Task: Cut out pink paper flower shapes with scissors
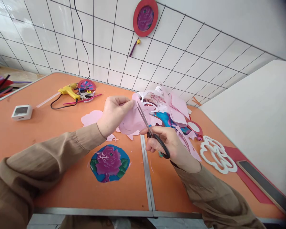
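Observation:
My left hand [114, 113] pinches a pink paper sheet [131, 122] by its upper edge and holds it above the orange table [62, 190]. My right hand [168, 143] grips black-handled scissors [149, 128], whose blades run up into the pink paper near my left fingers. A round picture of a purple flower on blue [109, 163] lies flat on the table just below both hands. Another pink paper shape [91, 117] lies behind my left wrist.
A heap of pink and printed paper scraps [171, 111] lies behind the hands. A white flower-shaped cutout [216, 154] rests on red card at right. A yellow glue gun [68, 91], a small white device [22, 112] and a round red fan [145, 17] on the tiled wall are farther off.

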Action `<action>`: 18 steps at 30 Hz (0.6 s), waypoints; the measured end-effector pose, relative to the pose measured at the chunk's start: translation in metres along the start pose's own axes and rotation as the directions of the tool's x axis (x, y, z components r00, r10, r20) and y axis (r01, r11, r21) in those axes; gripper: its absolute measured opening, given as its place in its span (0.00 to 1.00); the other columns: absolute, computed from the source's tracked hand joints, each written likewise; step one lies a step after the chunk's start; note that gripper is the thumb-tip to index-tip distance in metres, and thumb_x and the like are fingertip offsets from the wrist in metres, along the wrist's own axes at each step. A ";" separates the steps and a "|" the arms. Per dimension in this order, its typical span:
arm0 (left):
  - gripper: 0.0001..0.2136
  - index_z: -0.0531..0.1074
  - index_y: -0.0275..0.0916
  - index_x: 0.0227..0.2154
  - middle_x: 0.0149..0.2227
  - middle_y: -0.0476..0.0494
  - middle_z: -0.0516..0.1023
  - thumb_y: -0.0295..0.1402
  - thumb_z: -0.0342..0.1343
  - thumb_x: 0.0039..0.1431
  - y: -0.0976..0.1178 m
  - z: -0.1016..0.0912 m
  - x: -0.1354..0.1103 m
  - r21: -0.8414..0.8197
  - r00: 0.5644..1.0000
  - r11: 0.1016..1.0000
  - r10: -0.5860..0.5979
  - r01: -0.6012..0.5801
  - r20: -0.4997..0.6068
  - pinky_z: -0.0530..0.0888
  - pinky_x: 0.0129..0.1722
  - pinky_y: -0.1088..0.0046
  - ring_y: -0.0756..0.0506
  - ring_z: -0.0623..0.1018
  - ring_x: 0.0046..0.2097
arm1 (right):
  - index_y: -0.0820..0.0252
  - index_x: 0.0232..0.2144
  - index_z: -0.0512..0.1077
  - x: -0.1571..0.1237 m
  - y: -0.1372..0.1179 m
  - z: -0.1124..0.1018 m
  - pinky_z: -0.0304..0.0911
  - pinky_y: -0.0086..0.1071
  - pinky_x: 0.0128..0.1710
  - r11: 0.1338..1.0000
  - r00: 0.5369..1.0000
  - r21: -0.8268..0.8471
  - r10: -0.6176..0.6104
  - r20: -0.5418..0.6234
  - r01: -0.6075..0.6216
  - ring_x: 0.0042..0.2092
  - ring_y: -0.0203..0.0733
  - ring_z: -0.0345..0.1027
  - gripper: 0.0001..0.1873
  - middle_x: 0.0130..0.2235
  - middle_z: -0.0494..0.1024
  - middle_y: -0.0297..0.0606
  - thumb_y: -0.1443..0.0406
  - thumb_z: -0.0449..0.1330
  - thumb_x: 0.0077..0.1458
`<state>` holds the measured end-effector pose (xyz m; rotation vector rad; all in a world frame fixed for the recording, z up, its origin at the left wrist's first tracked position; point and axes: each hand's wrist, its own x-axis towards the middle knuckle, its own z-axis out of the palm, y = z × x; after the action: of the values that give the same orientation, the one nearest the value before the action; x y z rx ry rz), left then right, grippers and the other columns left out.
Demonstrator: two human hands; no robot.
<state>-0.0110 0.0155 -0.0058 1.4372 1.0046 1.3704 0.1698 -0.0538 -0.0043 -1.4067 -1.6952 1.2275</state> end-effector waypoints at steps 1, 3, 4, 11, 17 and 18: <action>0.12 0.70 0.34 0.19 0.19 0.53 0.60 0.35 0.57 0.52 0.000 0.001 -0.001 0.009 1.000 1.000 -0.011 0.011 0.006 0.55 0.22 0.75 0.54 0.59 0.24 | 0.62 0.36 0.71 0.001 0.000 0.001 0.64 0.29 0.24 1.000 1.000 0.010 0.001 -0.007 -0.001 0.23 0.34 0.66 0.17 0.20 0.71 0.30 0.57 0.63 0.45; 0.11 0.71 0.33 0.20 0.18 0.54 0.60 0.35 0.57 0.52 0.001 0.003 -0.004 0.021 0.999 0.999 -0.042 0.042 0.017 0.54 0.22 0.74 0.54 0.58 0.23 | 0.62 0.36 0.71 0.002 0.001 0.004 0.65 0.30 0.25 1.000 1.000 0.026 0.000 -0.029 0.000 0.23 0.35 0.67 0.20 0.20 0.71 0.30 0.56 0.64 0.44; 0.11 0.72 0.33 0.20 0.18 0.54 0.60 0.35 0.57 0.52 0.001 0.004 -0.006 0.016 0.998 0.998 -0.063 0.063 0.025 0.54 0.22 0.74 0.54 0.58 0.23 | 0.63 0.37 0.71 0.003 0.001 0.005 0.66 0.31 0.26 0.999 0.999 0.032 0.001 -0.040 0.001 0.24 0.36 0.67 0.21 0.20 0.71 0.31 0.55 0.64 0.43; 0.11 0.72 0.33 0.21 0.19 0.53 0.62 0.35 0.57 0.53 0.001 0.009 -0.012 -0.024 0.992 0.993 -0.113 0.114 0.057 0.54 0.22 0.74 0.54 0.59 0.23 | 0.63 0.36 0.71 0.006 0.005 0.011 0.65 0.32 0.26 0.999 0.998 -0.028 -0.048 -0.040 0.047 0.24 0.37 0.68 0.21 0.21 0.70 0.31 0.53 0.63 0.46; 0.13 0.68 0.34 0.18 0.19 0.54 0.58 0.35 0.56 0.55 0.001 0.011 -0.015 0.010 0.990 0.995 -0.104 0.104 0.095 0.55 0.23 0.75 0.54 0.59 0.24 | 0.62 0.36 0.73 0.006 0.009 0.010 0.61 0.31 0.24 0.985 0.990 -0.121 -0.130 -0.060 0.122 0.24 0.37 0.66 0.20 0.21 0.68 0.30 0.52 0.64 0.49; 0.14 0.66 0.35 0.17 0.19 0.54 0.57 0.35 0.56 0.55 0.001 0.012 -0.016 0.014 0.990 0.995 -0.099 0.098 0.098 0.55 0.23 0.75 0.55 0.58 0.24 | 0.62 0.36 0.74 0.006 0.009 0.010 0.61 0.31 0.24 0.985 0.989 -0.122 -0.132 -0.063 0.124 0.24 0.37 0.66 0.20 0.21 0.68 0.30 0.51 0.64 0.49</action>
<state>-0.0003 -0.0006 -0.0089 1.4290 1.0055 1.2136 0.1631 -0.0508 -0.0171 -1.3692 -1.8043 1.0102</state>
